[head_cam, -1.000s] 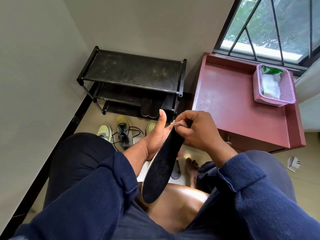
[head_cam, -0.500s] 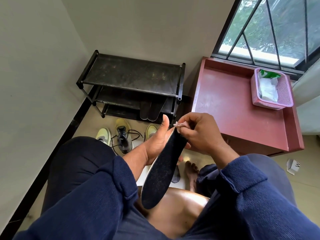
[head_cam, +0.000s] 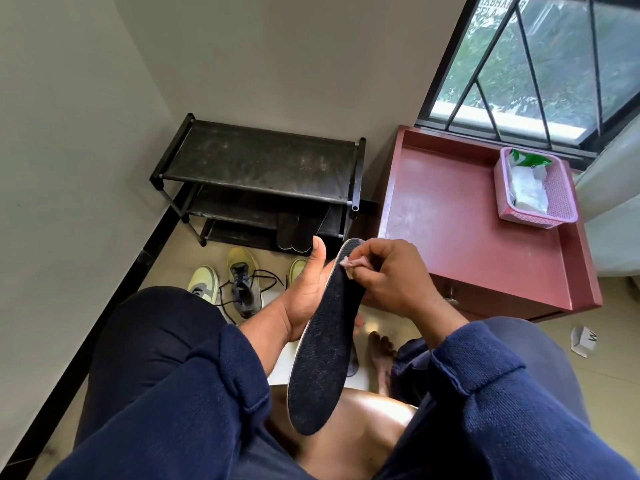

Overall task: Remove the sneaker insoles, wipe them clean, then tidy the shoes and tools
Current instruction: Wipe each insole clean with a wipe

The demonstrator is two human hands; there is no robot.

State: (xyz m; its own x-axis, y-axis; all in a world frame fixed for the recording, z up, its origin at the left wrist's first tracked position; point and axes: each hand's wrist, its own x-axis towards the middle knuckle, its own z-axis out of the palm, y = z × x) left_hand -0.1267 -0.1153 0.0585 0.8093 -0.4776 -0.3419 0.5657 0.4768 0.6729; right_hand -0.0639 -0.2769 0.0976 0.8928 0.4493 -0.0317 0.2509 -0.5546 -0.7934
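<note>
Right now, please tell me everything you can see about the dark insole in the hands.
The insole is long, flat and dark, with a rough fabric-looking face and a pale edge. It is out of its shoe, tilted, toe end up. The left hand supports it from behind, thumb up. The right hand pinches a small pale wipe against its upper edge.

red cabinet, barred window, paper scrap
</note>
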